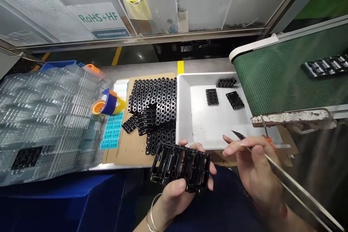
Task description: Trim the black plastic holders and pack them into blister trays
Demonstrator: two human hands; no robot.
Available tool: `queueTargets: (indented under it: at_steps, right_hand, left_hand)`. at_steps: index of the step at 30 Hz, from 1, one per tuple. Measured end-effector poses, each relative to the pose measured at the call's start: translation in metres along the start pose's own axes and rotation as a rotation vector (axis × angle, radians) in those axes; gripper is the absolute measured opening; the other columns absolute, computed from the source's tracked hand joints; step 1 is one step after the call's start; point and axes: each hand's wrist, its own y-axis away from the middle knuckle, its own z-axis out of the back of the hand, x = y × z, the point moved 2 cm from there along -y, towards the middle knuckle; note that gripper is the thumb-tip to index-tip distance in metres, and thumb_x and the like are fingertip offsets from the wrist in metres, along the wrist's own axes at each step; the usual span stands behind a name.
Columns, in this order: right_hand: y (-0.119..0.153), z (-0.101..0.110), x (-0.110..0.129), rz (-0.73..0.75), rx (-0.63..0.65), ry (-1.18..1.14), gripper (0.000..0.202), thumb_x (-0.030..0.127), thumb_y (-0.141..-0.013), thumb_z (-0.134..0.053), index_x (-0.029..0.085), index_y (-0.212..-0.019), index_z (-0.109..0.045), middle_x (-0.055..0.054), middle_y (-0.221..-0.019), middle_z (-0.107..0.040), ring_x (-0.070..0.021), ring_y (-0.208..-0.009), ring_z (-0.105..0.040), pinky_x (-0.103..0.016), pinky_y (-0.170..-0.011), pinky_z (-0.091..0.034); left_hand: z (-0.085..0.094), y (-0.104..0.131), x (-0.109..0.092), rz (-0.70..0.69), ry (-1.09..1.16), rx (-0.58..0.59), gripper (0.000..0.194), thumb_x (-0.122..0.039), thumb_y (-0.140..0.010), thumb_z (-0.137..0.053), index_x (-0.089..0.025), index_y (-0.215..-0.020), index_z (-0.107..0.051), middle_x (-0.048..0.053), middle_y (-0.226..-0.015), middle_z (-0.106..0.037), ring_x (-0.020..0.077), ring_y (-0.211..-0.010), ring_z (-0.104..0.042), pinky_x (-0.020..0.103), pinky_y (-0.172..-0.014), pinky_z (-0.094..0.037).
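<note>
pinching a black slotted part between thumb and fingers, the left hand holds it tilted near the white tray. the right hand's fingers pinch a pointed, knife-like tool; the right hand is beside the part, not touching it. three black pieces lie in the tray, with stacked parts on cardboard alongside.

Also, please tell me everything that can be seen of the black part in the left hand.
The black part is glossy, plastic-looking: an open, roughly rectangular frame with parallel ribs and long openings between them. It is tilted, raised near the close edge of the white tray. The left hand holds it, thumb at its lower edge, fingers behind. The pointed tool is apart from it.
</note>
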Motion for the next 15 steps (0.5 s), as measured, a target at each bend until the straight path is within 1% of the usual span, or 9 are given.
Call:
queueTargets:
  at_steps: [2,3,5,7,9,10,12,13,15]
  right_hand:
    - [0.002,0.001,0.0,-0.018,0.025,0.035,0.021,0.039,-0.105,-0.052,0.03,-0.102,-0.071,0.003,-0.084,-0.079,-0.0117,-0.081,-0.075,-0.033,-0.108,-0.052]
    - [0.003,0.002,0.0,-0.031,0.043,0.052,0.021,0.038,-0.105,-0.052,0.03,-0.103,-0.071,0.002,-0.089,-0.08,-0.0126,-0.085,-0.075,-0.033,-0.106,-0.054]
    - [0.004,0.004,-0.001,-0.055,0.106,0.095,0.018,0.04,-0.103,-0.055,0.029,-0.107,-0.07,-0.001,-0.101,-0.08,-0.0161,-0.093,-0.075,-0.032,-0.096,-0.059]
    - [0.004,0.003,-0.001,-0.089,0.178,0.147,0.019,0.044,-0.097,-0.065,0.027,-0.107,-0.068,-0.004,-0.111,-0.078,-0.0195,-0.096,-0.075,-0.031,-0.085,-0.062]
    - [0.004,0.001,-0.001,-0.096,0.208,0.206,0.025,0.043,-0.088,-0.077,0.027,-0.102,-0.066,-0.005,-0.112,-0.078,-0.0194,-0.091,-0.075,-0.028,-0.079,-0.063]
    - [0.004,0.0,-0.001,-0.1,0.208,0.228,0.026,0.04,-0.084,-0.081,0.026,-0.098,-0.064,-0.005,-0.111,-0.079,-0.019,-0.089,-0.076,-0.027,-0.077,-0.063]
    - [0.003,-0.002,-0.002,-0.104,0.187,0.262,0.024,0.031,-0.084,-0.081,0.026,-0.091,-0.058,-0.003,-0.104,-0.08,-0.0194,-0.089,-0.077,-0.026,-0.075,-0.062]
    - [0.002,-0.002,-0.002,-0.103,0.173,0.287,0.023,0.028,-0.086,-0.078,0.026,-0.088,-0.056,-0.002,-0.1,-0.08,-0.0199,-0.09,-0.077,-0.027,-0.076,-0.062]
    - [0.0,0.0,-0.002,-0.096,0.121,0.341,0.022,0.025,-0.089,-0.074,0.026,-0.083,-0.052,-0.001,-0.093,-0.081,-0.0192,-0.089,-0.078,-0.026,-0.076,-0.061]
  left_hand:
    - [0.002,0.0,-0.001,-0.046,-0.191,-0.004,0.054,-0.047,-0.083,-0.073,-0.043,-0.132,-0.05,0.002,-0.126,-0.056,0.0194,-0.092,-0.067,0.028,-0.068,-0.057]
    - [0.003,0.0,-0.003,-0.095,-0.355,-0.013,0.054,-0.047,-0.083,-0.073,-0.041,-0.132,-0.05,0.004,-0.127,-0.054,0.0196,-0.091,-0.065,0.03,-0.07,-0.057]
    - [0.007,-0.001,-0.008,-0.244,-0.789,-0.034,0.058,-0.04,-0.079,-0.078,-0.038,-0.131,-0.052,0.005,-0.127,-0.052,0.0227,-0.098,-0.063,0.035,-0.079,-0.057]
    - [0.009,-0.003,-0.013,-0.394,-1.221,-0.059,0.062,-0.03,-0.075,-0.081,-0.037,-0.131,-0.054,0.006,-0.124,-0.053,0.0262,-0.106,-0.061,0.039,-0.088,-0.055]
    - [0.012,-0.006,-0.015,-0.438,-1.523,-0.073,0.063,-0.025,-0.076,-0.078,-0.037,-0.133,-0.055,0.007,-0.123,-0.056,0.0284,-0.107,-0.06,0.042,-0.09,-0.054]
    - [0.013,-0.007,-0.016,-0.437,-1.62,-0.079,0.063,-0.026,-0.077,-0.077,-0.037,-0.135,-0.056,0.008,-0.124,-0.056,0.0291,-0.105,-0.061,0.043,-0.09,-0.054]
    - [0.014,-0.009,-0.018,-0.42,-1.733,-0.07,0.066,-0.028,-0.075,-0.078,-0.037,-0.137,-0.056,0.009,-0.129,-0.057,0.0311,-0.105,-0.062,0.046,-0.09,-0.054]
    - [0.014,-0.009,-0.018,-0.411,-1.747,-0.055,0.071,-0.027,-0.073,-0.08,-0.037,-0.139,-0.056,0.01,-0.131,-0.056,0.0323,-0.107,-0.062,0.046,-0.092,-0.054]
    - [0.013,-0.008,-0.02,-0.39,-1.686,-0.027,0.08,-0.021,-0.07,-0.081,-0.039,-0.142,-0.053,0.009,-0.133,-0.056,0.0328,-0.115,-0.061,0.045,-0.096,-0.055]
